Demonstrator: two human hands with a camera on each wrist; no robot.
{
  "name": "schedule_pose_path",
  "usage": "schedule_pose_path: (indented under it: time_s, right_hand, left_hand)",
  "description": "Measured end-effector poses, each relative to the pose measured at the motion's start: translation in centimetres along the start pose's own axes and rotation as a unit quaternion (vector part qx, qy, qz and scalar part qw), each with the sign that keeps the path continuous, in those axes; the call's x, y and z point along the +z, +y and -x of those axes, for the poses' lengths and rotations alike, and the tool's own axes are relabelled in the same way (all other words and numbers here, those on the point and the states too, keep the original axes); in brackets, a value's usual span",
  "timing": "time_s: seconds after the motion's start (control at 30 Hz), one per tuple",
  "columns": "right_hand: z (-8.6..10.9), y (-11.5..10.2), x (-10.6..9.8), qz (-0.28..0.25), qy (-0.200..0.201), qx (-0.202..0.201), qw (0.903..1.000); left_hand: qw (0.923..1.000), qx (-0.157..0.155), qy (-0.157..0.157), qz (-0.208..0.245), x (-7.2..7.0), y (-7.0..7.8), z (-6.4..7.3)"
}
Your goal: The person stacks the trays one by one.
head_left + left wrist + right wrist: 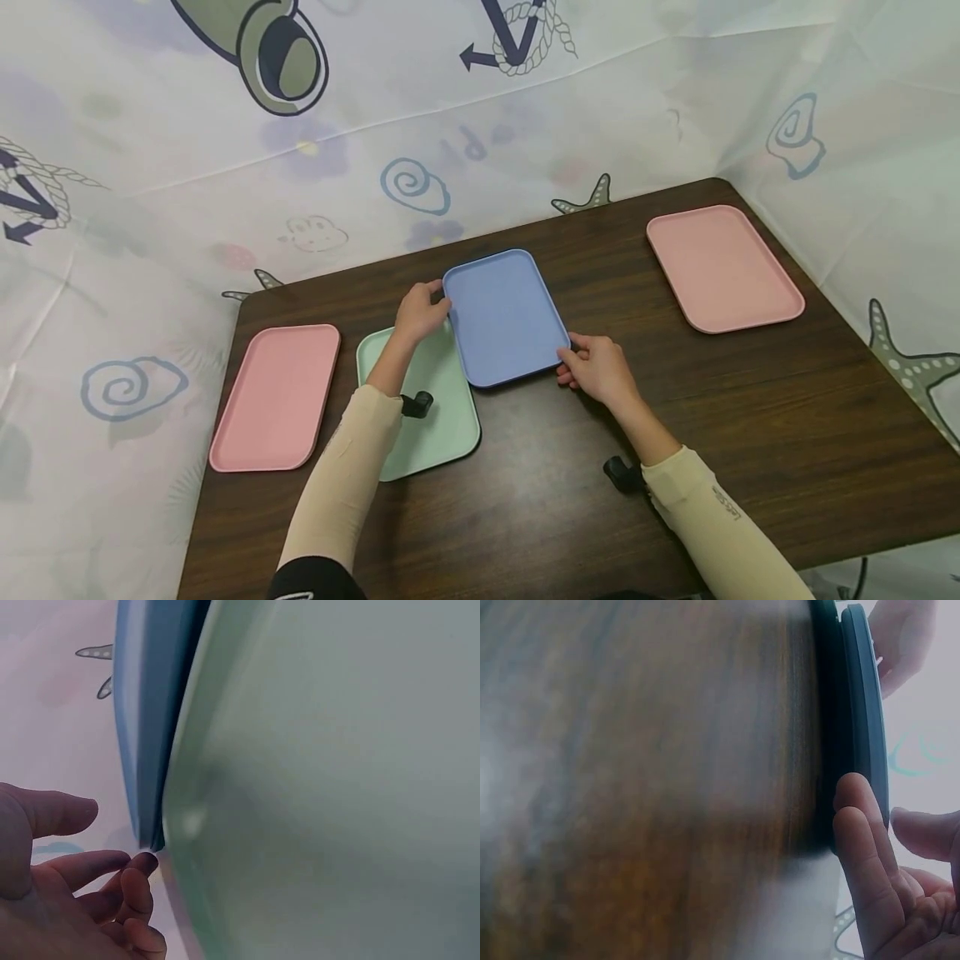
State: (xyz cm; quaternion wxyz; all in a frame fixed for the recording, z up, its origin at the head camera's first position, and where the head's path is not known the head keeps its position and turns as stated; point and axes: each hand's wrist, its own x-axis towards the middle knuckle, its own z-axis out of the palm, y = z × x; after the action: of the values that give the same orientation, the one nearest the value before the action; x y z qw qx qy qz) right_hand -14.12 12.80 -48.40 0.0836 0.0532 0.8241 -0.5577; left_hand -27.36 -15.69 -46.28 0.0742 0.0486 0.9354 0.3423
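A blue tray [506, 321] lies between my two hands, its left edge over the right side of a green tray [442, 408]. My left hand [422, 312] is at the blue tray's far left corner, thumb by the rim; in the left wrist view its fingertips [144, 862] meet that corner. At the near right corner my right hand [597, 367] pinches the blue tray. The right wrist view has the thumb [922, 832] on one side of the rim and fingers [862, 847] on the other.
One pink tray [277, 400] lies at the table's left, another pink tray [726, 268] at the far right. All are on a dark wooden table [540, 500]. A printed white cloth [525, 125] hangs behind the table's far edge and along its sides.
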Motion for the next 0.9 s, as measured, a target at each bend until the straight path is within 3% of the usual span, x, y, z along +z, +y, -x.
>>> schedule_pose_path:
  time_s: [0.2,0.43,0.7,0.9]
  right_hand:
    - [0.7,0.0,-0.6,0.019,0.015,0.009,0.9997]
    - [2.4,-0.3,-0.5,0.053,0.04,-0.017,0.9976]
    - [4.4,-2.1,2.7,0.077,-0.049,-0.047,0.9947]
    - [4.8,-2.9,6.3,0.105,-0.12,-0.075,0.9844]
  left_hand:
    - [0.9995,0.022,0.02,0.006,-1.3,-0.7,2.2]
    - [0.9955,0.054,0.075,-0.024,-4.0,-1.9,8.2]
    - [0.9883,0.007,0.131,-0.078,-4.8,-4.5,16.2]
    - [0.9815,-0.075,0.128,-0.121,-4.4,-5.9,21.6]
